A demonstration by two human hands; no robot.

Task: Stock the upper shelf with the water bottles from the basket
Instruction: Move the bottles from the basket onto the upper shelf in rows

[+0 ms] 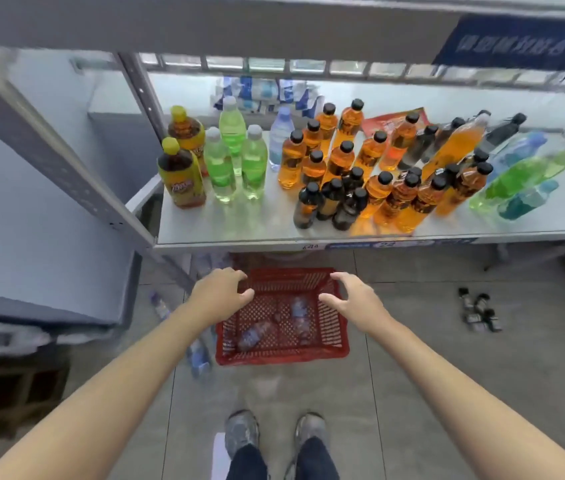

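- I am holding my left hand (pixel 221 289) open, fingers spread, over the left rim of the red basket (pixel 333 348); it is gripping nothing.
- My right hand (pixel 355 299) is also hanging open and empty over the right rim.
- Two water bottles are lying on their sides in the basket, one (pixel 255 334) near the front left, one (pixel 300 315) more to the right.
- The basket is sitting on the floor (pixel 447 358) before the shelf (pixel 239 230), which is carrying many coloured drink bottles (pixel 340 161).

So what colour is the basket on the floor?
Red, with a lattice of holes; the basket shows best in the head view.
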